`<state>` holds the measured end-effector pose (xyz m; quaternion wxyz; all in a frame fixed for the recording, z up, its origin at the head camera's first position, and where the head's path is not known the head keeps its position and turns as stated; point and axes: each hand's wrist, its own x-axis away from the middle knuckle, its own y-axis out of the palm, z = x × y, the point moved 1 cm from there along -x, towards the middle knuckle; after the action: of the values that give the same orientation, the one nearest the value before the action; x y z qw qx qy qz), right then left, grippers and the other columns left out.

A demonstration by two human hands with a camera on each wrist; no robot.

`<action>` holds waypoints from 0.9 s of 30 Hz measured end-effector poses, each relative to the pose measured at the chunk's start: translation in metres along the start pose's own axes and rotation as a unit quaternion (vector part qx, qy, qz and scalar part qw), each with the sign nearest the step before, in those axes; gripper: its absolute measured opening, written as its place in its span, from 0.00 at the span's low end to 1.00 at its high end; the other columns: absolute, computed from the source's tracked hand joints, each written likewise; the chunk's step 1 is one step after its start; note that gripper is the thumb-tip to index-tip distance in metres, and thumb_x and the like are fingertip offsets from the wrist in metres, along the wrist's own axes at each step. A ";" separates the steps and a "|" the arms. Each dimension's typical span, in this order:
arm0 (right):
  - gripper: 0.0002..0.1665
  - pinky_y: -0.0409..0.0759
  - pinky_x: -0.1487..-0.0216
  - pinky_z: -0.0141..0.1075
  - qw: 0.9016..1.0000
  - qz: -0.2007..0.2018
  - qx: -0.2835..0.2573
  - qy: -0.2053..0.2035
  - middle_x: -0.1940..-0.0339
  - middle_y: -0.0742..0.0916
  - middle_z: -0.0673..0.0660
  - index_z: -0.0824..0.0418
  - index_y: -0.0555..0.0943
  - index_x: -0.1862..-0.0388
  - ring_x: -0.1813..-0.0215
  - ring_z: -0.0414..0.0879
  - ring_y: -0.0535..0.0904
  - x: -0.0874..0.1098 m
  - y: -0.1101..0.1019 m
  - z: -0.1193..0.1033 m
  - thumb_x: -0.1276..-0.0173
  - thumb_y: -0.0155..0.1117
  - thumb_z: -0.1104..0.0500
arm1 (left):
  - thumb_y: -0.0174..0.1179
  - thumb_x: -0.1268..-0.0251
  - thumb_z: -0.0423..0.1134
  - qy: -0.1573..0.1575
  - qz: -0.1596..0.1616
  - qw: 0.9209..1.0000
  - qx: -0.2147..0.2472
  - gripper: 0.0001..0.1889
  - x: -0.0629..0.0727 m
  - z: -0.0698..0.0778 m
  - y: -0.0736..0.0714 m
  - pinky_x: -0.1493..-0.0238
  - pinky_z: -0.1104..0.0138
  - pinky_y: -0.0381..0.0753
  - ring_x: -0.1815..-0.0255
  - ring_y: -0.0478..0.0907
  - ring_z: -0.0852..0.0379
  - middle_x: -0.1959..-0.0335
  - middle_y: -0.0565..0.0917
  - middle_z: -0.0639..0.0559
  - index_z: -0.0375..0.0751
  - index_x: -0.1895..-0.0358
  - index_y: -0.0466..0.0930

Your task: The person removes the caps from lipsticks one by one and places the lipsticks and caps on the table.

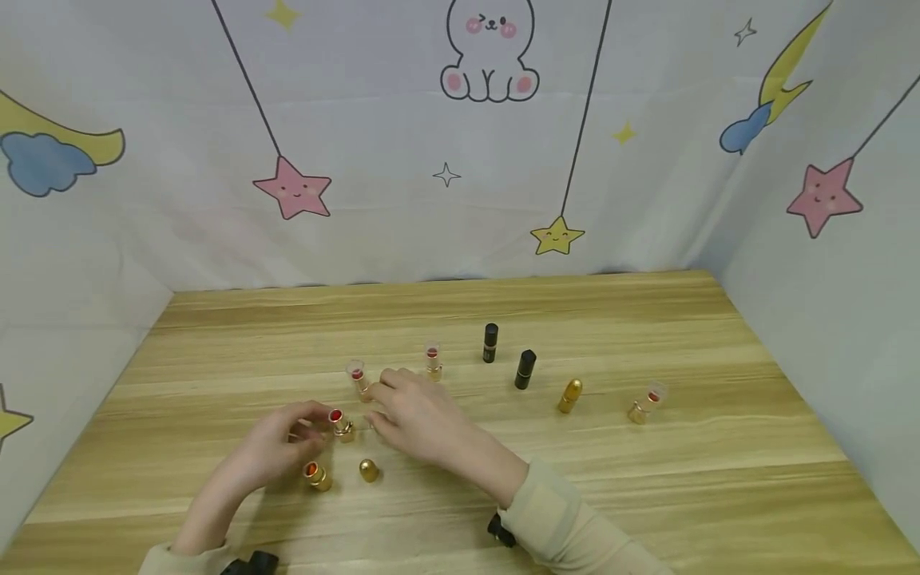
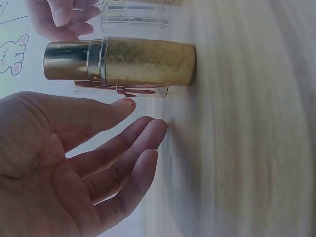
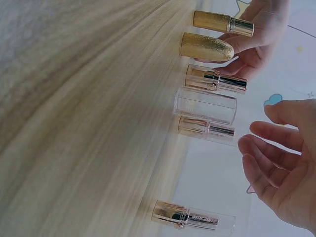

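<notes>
While both of your hands sit over the cluster of lipsticks toward the near left corner of the pale wooden table [image 1: 647, 495], neither is gripping anything: your left hand [image 1: 276, 449] lies with fingers relaxed and loosely spread just beside the uncapped gold lipstick with the red bullet [image 1: 340, 424], and your right hand [image 1: 417, 415] hovers with fingers gently bent, apart from the tubes, near the clear plastic cap [image 3: 205, 105] standing between two gold bases. A second open gold lipstick with an orange-red bullet [image 1: 316, 474] and a loose rounded gold cap [image 1: 369, 469] stand closer to the near edge. Judged from this, the capping step is in hand, with the open red lipstick standing upright and uncovered. The next move calls for a pinch on one cap and a steady hold on the matching base; the tubes stand close together and could topple. Toward the far edge stand two black cylindrical lipsticks [image 1: 507, 356], and toward the right edge a closed gold bullet-shaped lipstick [image 1: 570, 395] and a clear-capped gold lipstick [image 1: 645, 403].
</notes>
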<state>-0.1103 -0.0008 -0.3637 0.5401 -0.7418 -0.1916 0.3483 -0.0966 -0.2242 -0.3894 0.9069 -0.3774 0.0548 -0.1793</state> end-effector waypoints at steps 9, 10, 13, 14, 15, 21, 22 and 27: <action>0.14 0.73 0.64 0.24 1.000 0.017 -0.015 0.004 0.62 0.84 0.46 0.53 0.83 0.51 0.66 0.35 0.74 -0.003 -0.004 0.000 0.32 0.62 0.51 | 0.59 0.41 0.26 -0.008 0.039 0.999 -0.018 0.15 0.001 -0.002 -0.001 0.59 0.59 0.81 0.61 0.83 0.50 0.59 0.86 0.43 0.37 0.50 0.80; 0.14 0.73 0.63 0.24 1.000 0.018 -0.018 0.005 0.62 0.84 0.46 0.53 0.83 0.51 0.65 0.35 0.75 -0.003 -0.005 0.001 0.32 0.62 0.51 | 0.60 0.41 0.26 -0.008 0.043 0.999 -0.017 0.15 0.000 -0.002 -0.002 0.59 0.58 0.81 0.61 0.83 0.49 0.59 0.85 0.42 0.37 0.50 0.80; 0.14 0.75 0.61 0.25 1.000 0.019 -0.021 0.010 0.61 0.85 0.47 0.54 0.83 0.51 0.63 0.36 0.76 -0.004 -0.007 0.001 0.32 0.62 0.52 | 0.61 0.40 0.28 -0.012 0.052 0.999 -0.014 0.15 -0.001 -0.002 -0.003 0.60 0.61 0.80 0.60 0.83 0.50 0.58 0.85 0.42 0.37 0.49 0.80; 0.14 0.76 0.60 0.25 1.000 0.020 -0.020 0.011 0.60 0.85 0.47 0.54 0.83 0.51 0.62 0.37 0.77 -0.005 -0.007 0.001 0.32 0.62 0.52 | 0.61 0.39 0.29 -0.013 0.052 0.999 -0.010 0.15 -0.001 -0.002 -0.003 0.60 0.62 0.80 0.60 0.83 0.50 0.57 0.85 0.42 0.37 0.49 0.80; 0.14 0.76 0.60 0.25 1.000 0.021 -0.020 0.013 0.60 0.85 0.48 0.54 0.83 0.51 0.62 0.37 0.77 -0.006 -0.009 0.002 0.32 0.62 0.51 | 0.61 0.39 0.29 -0.013 0.051 0.999 -0.004 0.15 -0.002 -0.002 -0.004 0.59 0.61 0.80 0.59 0.83 0.49 0.57 0.85 0.42 0.37 0.48 0.80; 0.14 0.78 0.53 0.27 0.999 0.025 -0.022 0.022 0.57 0.84 0.47 0.54 0.83 0.51 0.55 0.39 0.79 -0.010 -0.014 0.004 0.31 0.60 0.50 | 0.60 0.36 0.33 -0.005 0.037 0.999 0.033 0.17 -0.007 -0.005 -0.006 0.56 0.57 0.83 0.54 0.84 0.42 0.51 0.83 0.37 0.34 0.44 0.77; 0.14 0.78 0.51 0.28 0.999 0.026 -0.022 0.025 0.56 0.84 0.47 0.54 0.83 0.51 0.53 0.40 0.79 -0.010 -0.014 0.004 0.31 0.61 0.50 | 0.61 0.36 0.34 -0.008 0.037 0.999 0.034 0.18 -0.008 -0.005 -0.006 0.56 0.59 0.83 0.53 0.84 0.42 0.50 0.83 0.37 0.35 0.44 0.77; 0.16 0.79 0.51 0.29 0.999 0.019 -0.026 0.040 0.53 0.84 0.46 0.52 0.81 0.48 0.49 0.40 0.79 -0.013 -0.014 0.006 0.32 0.62 0.50 | 0.61 0.36 0.35 0.004 0.035 0.999 0.041 0.18 -0.012 -0.009 -0.007 0.55 0.65 0.82 0.51 0.83 0.44 0.47 0.82 0.37 0.36 0.44 0.77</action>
<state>-0.1224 -0.0008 -0.3481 0.5216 -0.7723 -0.1647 0.3230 -0.1121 -0.2296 -0.3912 0.9270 -0.3374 0.0642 -0.1505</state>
